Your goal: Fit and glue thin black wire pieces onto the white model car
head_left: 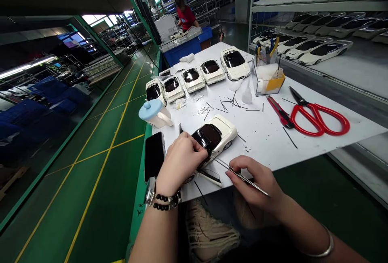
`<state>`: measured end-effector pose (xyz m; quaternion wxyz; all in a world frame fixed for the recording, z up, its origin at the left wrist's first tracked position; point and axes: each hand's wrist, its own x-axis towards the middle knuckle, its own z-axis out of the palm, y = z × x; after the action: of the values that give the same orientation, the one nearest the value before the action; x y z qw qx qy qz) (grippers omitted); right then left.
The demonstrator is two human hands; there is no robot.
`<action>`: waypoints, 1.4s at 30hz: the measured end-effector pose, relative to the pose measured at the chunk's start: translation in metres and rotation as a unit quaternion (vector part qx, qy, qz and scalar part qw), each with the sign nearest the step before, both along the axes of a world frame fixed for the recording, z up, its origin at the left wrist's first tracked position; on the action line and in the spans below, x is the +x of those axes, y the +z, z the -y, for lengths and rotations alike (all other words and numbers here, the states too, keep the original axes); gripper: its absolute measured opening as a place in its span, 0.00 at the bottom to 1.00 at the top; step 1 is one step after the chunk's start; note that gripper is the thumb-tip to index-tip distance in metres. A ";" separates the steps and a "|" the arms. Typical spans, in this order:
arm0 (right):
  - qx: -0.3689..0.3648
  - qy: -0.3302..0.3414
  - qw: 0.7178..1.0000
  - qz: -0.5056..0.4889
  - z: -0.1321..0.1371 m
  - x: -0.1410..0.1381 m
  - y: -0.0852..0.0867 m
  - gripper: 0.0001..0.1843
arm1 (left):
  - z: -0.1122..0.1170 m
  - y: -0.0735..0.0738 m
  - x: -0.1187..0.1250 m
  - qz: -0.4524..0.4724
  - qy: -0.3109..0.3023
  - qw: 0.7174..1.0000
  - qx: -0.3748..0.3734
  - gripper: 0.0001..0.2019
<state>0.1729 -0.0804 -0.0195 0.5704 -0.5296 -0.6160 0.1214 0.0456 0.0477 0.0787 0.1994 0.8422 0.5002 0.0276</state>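
A white model car [222, 127] with a dark windscreen and cabin lies near the table's front edge, one door [210, 176] swung open. My left hand [184, 153] is closed over its front part, thumb and fingertips at the door opening; whether they also pinch some small piece is hidden. In my right hand [256, 178] is a pair of metal tweezers [239, 174], gripped between thumb and fingers, its tips reaching the car's side beside my left fingertips. Thin black strips [233, 103] lie scattered beyond the car.
Several white model cars [192, 80] stand in a row at the back. Left are a lidded mug [156, 113] and a phone [154, 155]. Right lie red-handled scissors [318, 119], a utility knife [279, 112], a glue bottle [247, 94] and a clear organizer [268, 79]. A co-worker [185, 17] stands beyond.
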 end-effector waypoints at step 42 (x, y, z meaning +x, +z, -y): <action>-0.116 -0.044 0.832 -0.541 -0.006 -0.021 -0.006 0.16 | 0.030 -0.019 -0.003 0.032 0.080 0.994 0.062 0.09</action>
<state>0.1522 -0.0740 -0.0253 0.7516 -0.4681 -0.1668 0.4338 0.0427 0.0173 0.0596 0.1604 0.8090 0.5563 0.1014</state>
